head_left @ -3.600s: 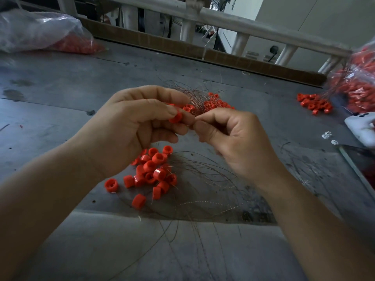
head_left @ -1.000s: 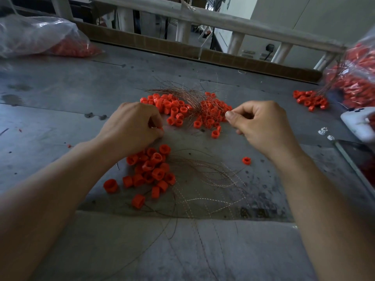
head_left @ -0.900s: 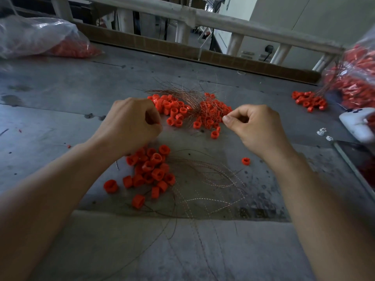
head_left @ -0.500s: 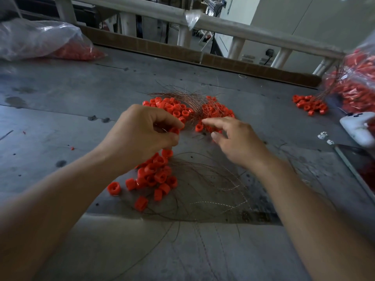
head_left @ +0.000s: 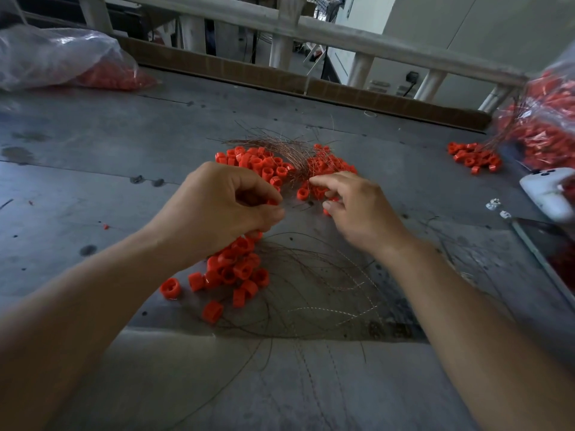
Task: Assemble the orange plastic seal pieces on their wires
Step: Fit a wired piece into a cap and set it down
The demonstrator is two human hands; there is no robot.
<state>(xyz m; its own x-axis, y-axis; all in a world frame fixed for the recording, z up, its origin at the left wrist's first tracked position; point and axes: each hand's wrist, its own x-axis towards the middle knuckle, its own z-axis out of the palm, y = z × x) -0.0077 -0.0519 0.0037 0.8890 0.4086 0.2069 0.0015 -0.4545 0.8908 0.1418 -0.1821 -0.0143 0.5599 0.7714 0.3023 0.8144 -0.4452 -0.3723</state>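
The worktop (head_left: 93,188) is dull grey sheet, matt, scuffed and blotched with dark stains. The orange seal pieces (head_left: 236,269) are moulded plastic, smooth with a slight sheen. The wires (head_left: 280,147) are thin twisted metal strands, coppery and faintly glinting. The left bag (head_left: 53,54) and the right bag (head_left: 547,119) are clear plastic film, crinkled and glossy. The white device (head_left: 547,194) has a smooth, satiny plastic shell. The cardboard strip (head_left: 217,66) is brown and matt.

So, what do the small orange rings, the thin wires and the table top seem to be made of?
Orange rings: moulded plastic by the look, uniform colour, slightly glossy highlights. Thin wires: apparently fine twisted metal, coppery, glinting in dashes. Table top: unclear, perhaps painted metal or board; dull grey, stained, pitted.
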